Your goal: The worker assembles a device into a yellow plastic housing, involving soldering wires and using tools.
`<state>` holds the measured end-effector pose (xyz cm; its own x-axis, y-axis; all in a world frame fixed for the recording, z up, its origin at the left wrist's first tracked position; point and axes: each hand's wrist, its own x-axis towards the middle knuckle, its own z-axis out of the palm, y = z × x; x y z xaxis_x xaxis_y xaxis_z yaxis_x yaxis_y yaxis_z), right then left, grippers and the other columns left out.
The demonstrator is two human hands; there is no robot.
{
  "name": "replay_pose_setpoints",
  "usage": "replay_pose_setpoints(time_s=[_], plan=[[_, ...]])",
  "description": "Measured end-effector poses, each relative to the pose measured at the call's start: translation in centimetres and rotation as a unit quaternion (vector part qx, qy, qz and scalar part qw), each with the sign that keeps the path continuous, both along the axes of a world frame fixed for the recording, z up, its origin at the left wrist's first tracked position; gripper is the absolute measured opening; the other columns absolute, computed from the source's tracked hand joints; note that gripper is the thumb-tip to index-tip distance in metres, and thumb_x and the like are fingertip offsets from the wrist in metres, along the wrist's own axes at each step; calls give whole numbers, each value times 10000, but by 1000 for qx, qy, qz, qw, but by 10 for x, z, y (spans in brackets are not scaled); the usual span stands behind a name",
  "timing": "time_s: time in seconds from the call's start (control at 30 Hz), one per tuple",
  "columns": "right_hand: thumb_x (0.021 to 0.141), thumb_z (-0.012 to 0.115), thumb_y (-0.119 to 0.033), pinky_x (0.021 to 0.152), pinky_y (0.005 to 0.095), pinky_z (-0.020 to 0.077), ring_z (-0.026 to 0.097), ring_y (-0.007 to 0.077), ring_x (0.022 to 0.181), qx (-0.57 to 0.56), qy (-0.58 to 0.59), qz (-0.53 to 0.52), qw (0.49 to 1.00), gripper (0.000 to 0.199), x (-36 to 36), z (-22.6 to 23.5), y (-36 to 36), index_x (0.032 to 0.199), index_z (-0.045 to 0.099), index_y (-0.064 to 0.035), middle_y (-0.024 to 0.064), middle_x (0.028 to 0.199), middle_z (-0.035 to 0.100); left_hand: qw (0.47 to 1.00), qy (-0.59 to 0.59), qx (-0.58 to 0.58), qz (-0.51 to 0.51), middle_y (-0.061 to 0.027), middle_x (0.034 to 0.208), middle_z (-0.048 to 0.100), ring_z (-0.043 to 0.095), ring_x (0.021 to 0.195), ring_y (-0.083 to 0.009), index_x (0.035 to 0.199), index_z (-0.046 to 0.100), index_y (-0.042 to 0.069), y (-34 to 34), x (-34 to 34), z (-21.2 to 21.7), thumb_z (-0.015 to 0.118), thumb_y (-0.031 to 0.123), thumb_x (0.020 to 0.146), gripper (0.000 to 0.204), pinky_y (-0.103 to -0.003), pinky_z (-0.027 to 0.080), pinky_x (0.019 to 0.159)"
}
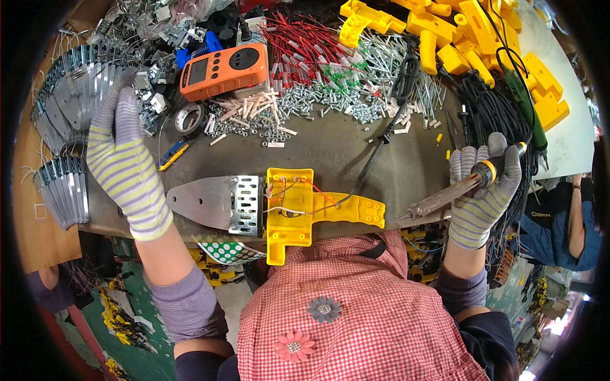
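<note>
My left hand (129, 162), in a striped glove, is raised over the left side of the bench. Its fingers are stretched out beside flat metal plates (71, 95) and small metal parts (151, 81); nothing shows in it. My right hand (484, 197), gloved alike, is closed around a screwdriver (448, 192) with a yellow-and-black handle and a brownish see-through sleeve, its tip pointing left. Between my hands lies an open yellow handle shell (289, 209) with red and white wires inside. A perforated bracket (246, 204) and a pointed metal plate (202, 203) extend from its left.
Behind lie an orange meter (223, 71), a tape roll (189, 118), a cutter knife (173, 157), red wires (298, 41) and loose screws (324, 98). Yellow shells (454, 38), black cables (486, 108) and a green tool (527, 111) crowd the right. Another person's arm (576, 216) shows far right.
</note>
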<state>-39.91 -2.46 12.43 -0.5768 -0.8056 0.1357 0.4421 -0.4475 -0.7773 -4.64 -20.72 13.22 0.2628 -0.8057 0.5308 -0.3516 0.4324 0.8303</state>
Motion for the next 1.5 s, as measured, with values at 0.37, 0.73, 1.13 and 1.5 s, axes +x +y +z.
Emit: replay_pose_setpoints(time_s=[0.37,0.73,1.13,1.5], plan=[[974,601,-375,548,311,397,514,171,525,16,6,34,999,295,6,-11,3,908,534,-96,18,623,549,836,-411,-221,291,-94,1068,714,654,974,-161,1169,702,21,-42,114,31,687,158,928,278,-300,516,858],[997,579,-354,574,298,381,481,140,558,65,26,-109,992,293,47,-13,-10,927,523,-75,3,618,502,920,-339,-138,-143,-45,800,607,574,713,-187,1062,768,110,90,-11,19,765,88,769,295,-309,458,647],[1006,571,-343,553,298,391,482,133,505,37,19,-97,994,278,53,-16,-20,926,555,-77,21,609,523,946,-188,27,-262,-42,757,646,591,669,-208,932,783,98,108,-54,-17,774,64,758,178,-324,478,668],[1005,576,-340,607,339,446,586,183,625,-7,22,-52,998,264,38,-22,-18,970,589,-79,22,747,588,942,-164,54,-289,-44,746,640,554,646,-190,946,773,76,103,-66,-17,757,60,782,166,-320,447,622]])
